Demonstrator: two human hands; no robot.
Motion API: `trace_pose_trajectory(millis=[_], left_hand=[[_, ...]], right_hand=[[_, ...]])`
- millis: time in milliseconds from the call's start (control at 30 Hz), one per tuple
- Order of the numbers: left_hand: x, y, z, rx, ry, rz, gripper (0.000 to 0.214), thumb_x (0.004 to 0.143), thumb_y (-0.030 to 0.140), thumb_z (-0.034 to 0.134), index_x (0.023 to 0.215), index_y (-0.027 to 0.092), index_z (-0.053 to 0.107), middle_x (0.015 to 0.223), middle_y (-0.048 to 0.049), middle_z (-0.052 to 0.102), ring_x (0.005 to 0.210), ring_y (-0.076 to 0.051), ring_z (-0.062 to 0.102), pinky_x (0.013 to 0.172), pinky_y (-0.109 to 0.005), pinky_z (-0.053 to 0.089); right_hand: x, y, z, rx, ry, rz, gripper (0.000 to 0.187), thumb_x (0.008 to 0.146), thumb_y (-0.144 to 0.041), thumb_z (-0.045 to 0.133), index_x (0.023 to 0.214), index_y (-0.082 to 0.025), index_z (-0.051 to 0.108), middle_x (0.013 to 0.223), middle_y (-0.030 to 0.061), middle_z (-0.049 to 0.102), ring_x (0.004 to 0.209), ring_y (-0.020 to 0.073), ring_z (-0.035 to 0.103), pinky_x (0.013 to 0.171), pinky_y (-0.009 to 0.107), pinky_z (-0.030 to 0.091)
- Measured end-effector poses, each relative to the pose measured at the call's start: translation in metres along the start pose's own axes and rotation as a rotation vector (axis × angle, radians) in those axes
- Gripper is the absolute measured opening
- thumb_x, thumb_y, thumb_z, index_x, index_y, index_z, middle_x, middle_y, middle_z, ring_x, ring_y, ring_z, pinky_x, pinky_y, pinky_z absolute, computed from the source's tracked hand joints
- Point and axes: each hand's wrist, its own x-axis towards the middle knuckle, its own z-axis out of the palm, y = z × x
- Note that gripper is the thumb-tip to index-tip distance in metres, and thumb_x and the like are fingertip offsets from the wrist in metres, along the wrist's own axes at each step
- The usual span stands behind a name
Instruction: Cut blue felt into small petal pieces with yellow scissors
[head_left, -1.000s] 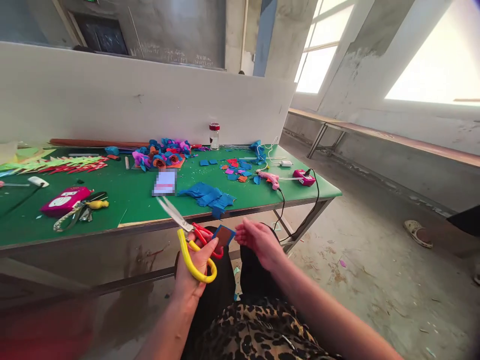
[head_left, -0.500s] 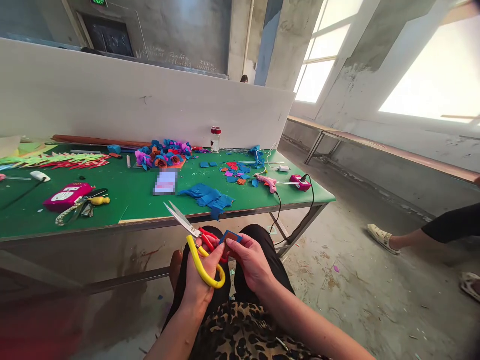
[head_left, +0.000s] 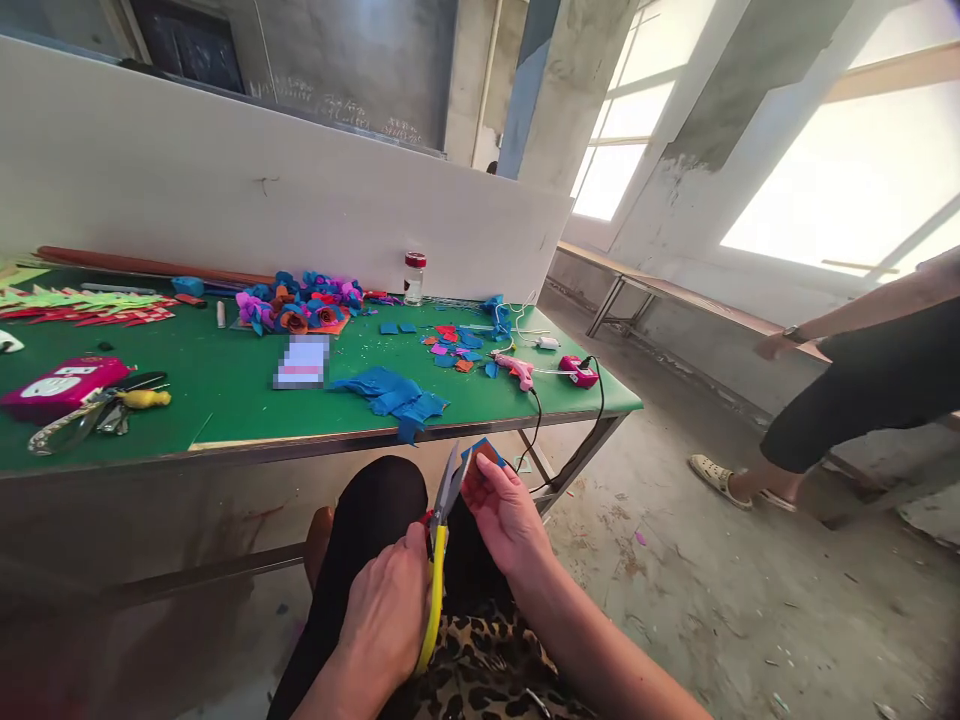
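Note:
My left hand (head_left: 390, 605) is closed around the handles of a pair of scissors (head_left: 437, 590), yellow on one side and red on the other. The blades point up and away from me, parted, with their tips beside the paper. Between the thumb and fingers of my right hand (head_left: 510, 515) is a small stack of paper pieces (head_left: 480, 468), brown in front with blue behind. Both hands are above my lap, just short of the table edge. On the table beyond them lies crumpled blue crepe paper (head_left: 397, 392), partly hanging over the edge.
On the green table (head_left: 225, 400) are paper flowers (head_left: 300, 302), a jar (head_left: 414, 280), a pink glue gun (head_left: 514, 370), a pink power socket (head_left: 579, 371), keys (head_left: 112, 410) and small paper scraps (head_left: 454, 350). A person's leg (head_left: 795, 430) is at the right, near a long bench.
The scissors have swung upright in my left hand, with blades now parted beside the paper. My right hand alone holds the paper. The person at the right has come further into view.

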Motion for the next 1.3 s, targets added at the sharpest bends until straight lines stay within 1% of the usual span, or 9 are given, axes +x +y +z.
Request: trace_pose_trajectory(millis=[200, 300, 433, 533, 633, 800, 1000, 1200, 1300], left_hand=[[0.000, 0.008, -0.011, 0.020, -0.035, 0.011, 0.021, 0.091, 0.009, 0.040, 0.107, 0.016, 0.050, 0.097, -0.0144, 0.070, 0.099, -0.029, 0.069, 0.075, -0.034, 0.045], [0.000, 0.008, -0.014, 0.018, -0.047, 0.009, 0.022, 0.090, 0.009, 0.041, 0.109, 0.015, 0.050, 0.097, -0.0152, 0.070, 0.101, -0.030, 0.068, 0.076, -0.034, 0.045], [0.000, 0.008, -0.013, -0.001, -0.046, 0.039, 0.024, 0.088, 0.010, 0.045, 0.110, 0.014, 0.049, 0.097, -0.0161, 0.070, 0.099, -0.032, 0.069, 0.075, -0.036, 0.045], [0.001, 0.007, -0.011, -0.017, -0.028, 0.056, 0.024, 0.086, 0.009, 0.046, 0.109, 0.014, 0.050, 0.095, -0.0156, 0.070, 0.096, -0.032, 0.070, 0.071, -0.035, 0.045], [0.001, 0.007, -0.009, -0.005, -0.020, 0.065, 0.025, 0.084, 0.008, 0.048, 0.108, 0.014, 0.049, 0.093, -0.0149, 0.071, 0.094, -0.032, 0.070, 0.068, -0.034, 0.044], [0.002, 0.006, -0.010, 0.012, -0.033, 0.084, 0.036, 0.074, 0.007, 0.057, 0.108, 0.015, 0.048, 0.090, -0.0130, 0.071, 0.091, -0.034, 0.071, 0.065, -0.033, 0.043], [0.003, 0.008, -0.010, -0.002, -0.022, 0.087, 0.025, 0.082, 0.008, 0.050, 0.106, 0.015, 0.050, 0.085, -0.0131, 0.071, 0.087, -0.033, 0.072, 0.063, -0.033, 0.042], [0.001, 0.007, -0.009, -0.005, -0.062, 0.079, 0.030, 0.081, 0.009, 0.052, 0.111, 0.014, 0.051, 0.088, -0.0140, 0.072, 0.086, -0.032, 0.072, 0.062, -0.032, 0.041], [0.000, 0.008, -0.011, -0.005, -0.080, 0.063, 0.025, 0.084, 0.010, 0.048, 0.108, 0.015, 0.052, 0.083, -0.0123, 0.072, 0.084, -0.031, 0.073, 0.061, -0.032, 0.039]], right_hand=[[-0.003, 0.002, -0.003, -0.069, -0.063, -0.034, 0.028, 0.060, -0.025, 0.088, 0.083, -0.018, 0.073, 0.083, 0.0008, 0.076, 0.072, 0.0120, 0.067, 0.071, 0.023, 0.052], [-0.004, 0.000, -0.003, -0.101, -0.069, -0.041, 0.025, 0.063, -0.025, 0.087, 0.084, -0.018, 0.074, 0.084, 0.0009, 0.076, 0.074, 0.0121, 0.067, 0.073, 0.023, 0.052], [-0.005, 0.000, -0.003, -0.112, -0.083, -0.043, 0.021, 0.065, -0.024, 0.085, 0.083, -0.019, 0.074, 0.085, 0.0009, 0.076, 0.075, 0.0127, 0.067, 0.076, 0.025, 0.052], [-0.005, 0.001, -0.004, -0.132, -0.080, -0.046, 0.021, 0.066, -0.024, 0.085, 0.082, -0.019, 0.074, 0.085, 0.0016, 0.076, 0.075, 0.0139, 0.067, 0.077, 0.027, 0.052], [-0.006, 0.002, -0.004, -0.134, -0.088, -0.045, 0.022, 0.066, -0.025, 0.085, 0.083, -0.019, 0.074, 0.085, 0.0016, 0.076, 0.075, 0.0132, 0.067, 0.077, 0.026, 0.052], [-0.005, 0.002, -0.005, -0.109, -0.102, -0.027, 0.021, 0.066, -0.024, 0.085, 0.083, -0.019, 0.074, 0.086, 0.0007, 0.076, 0.076, 0.0127, 0.066, 0.076, 0.025, 0.052], [-0.006, 0.001, -0.005, -0.097, -0.069, -0.008, 0.020, 0.064, -0.022, 0.085, 0.081, -0.018, 0.074, 0.082, 0.0012, 0.075, 0.071, 0.0125, 0.066, 0.073, 0.025, 0.052], [-0.006, 0.000, -0.006, -0.125, -0.064, -0.007, 0.021, 0.064, -0.023, 0.085, 0.082, -0.018, 0.074, 0.081, 0.0020, 0.076, 0.071, 0.0127, 0.067, 0.074, 0.025, 0.053], [-0.005, -0.002, -0.007, -0.138, -0.089, -0.005, 0.022, 0.065, -0.023, 0.085, 0.084, -0.018, 0.075, 0.084, 0.0018, 0.077, 0.072, 0.0120, 0.068, 0.074, 0.024, 0.053]])
